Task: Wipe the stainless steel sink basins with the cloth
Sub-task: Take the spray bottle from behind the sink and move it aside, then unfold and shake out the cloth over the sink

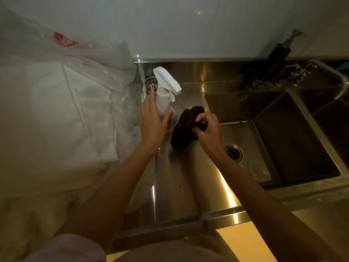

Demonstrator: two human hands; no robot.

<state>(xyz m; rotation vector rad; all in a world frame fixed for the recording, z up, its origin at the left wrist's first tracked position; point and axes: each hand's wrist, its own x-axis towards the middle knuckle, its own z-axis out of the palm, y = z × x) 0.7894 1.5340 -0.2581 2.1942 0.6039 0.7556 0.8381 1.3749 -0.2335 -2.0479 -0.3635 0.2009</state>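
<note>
My right hand [208,129] is closed on a dark brown cloth [186,125], holding it just above the steel drainboard, left of the sink basin [283,133]. The basin's drain [233,153] shows just past my right wrist. My left hand [151,121] is open with fingers spread, its palm against the side of a white spray bottle [165,89] that stands on the drainboard. A second basin [328,118] lies at the far right, mostly cut off.
Clear plastic bags [90,59] and white folded sheets [47,120] crowd the counter on the left. A loose drain strainer [151,83] sits behind the bottle. A dark soap dispenser [270,61] and a tap [324,72] stand at the back right.
</note>
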